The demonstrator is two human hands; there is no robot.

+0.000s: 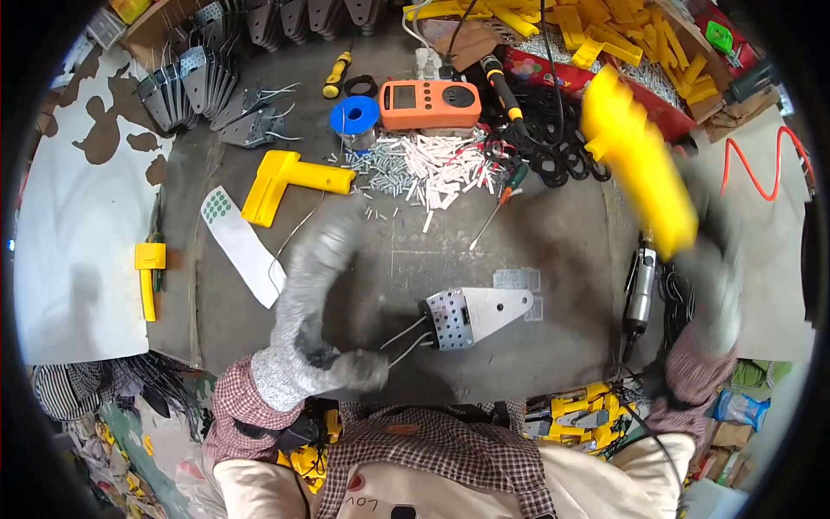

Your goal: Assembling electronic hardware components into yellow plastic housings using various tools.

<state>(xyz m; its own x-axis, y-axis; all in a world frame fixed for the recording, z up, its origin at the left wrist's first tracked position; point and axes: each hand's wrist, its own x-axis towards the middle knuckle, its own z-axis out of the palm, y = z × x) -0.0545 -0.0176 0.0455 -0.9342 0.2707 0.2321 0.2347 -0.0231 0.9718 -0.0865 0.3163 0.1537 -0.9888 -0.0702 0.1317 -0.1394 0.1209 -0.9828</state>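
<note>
My left hand [303, 324], in a grey glove, is blurred, with its fingers and thumb spread wide and nothing between them. Its thumb side is close to the grey wires [405, 339] of a tapered metal plate [497, 310] with a perforated end, which lies on the bench. At the right, my gloved right hand [718, 281] grips the lower end of a long yellow plastic casing [641, 164], raised and smeared by motion; the fingers are partly hidden. A yellow handle-shaped casing [281, 183] and a white strip with green dots [246, 251] lie beyond my left hand.
An orange multimeter [430, 105], a solder spool [354, 121] and piles of screws [380, 169] and white sleeves [445, 164] sit at the back. A power screwdriver [641, 285] lies at right. Yellow parts [622, 30] fill a box; metal plates [194, 82] stack back left.
</note>
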